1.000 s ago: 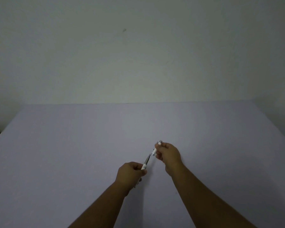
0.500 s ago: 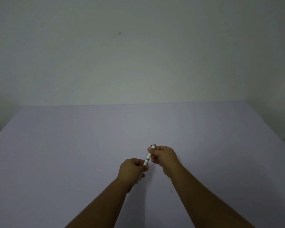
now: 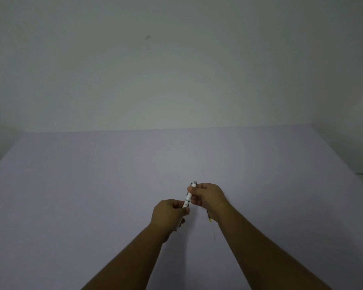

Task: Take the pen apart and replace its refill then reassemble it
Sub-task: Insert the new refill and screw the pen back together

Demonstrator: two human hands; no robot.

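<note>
Pen [image 3: 189,195] in both hands, above the pale lilac table [image 3: 92,195]: a slim white barrel with dark bands and a grey push-button at the far tip, tilted with that tip pointing away. The right hand [image 3: 208,197] pinches its upper part, fingers closed around it; the left hand [image 3: 169,214] is clamped on its lower end, which is hidden in the fist. A thin refill [image 3: 211,226] with a yellow mark lies on the table just beside the right wrist.
</note>
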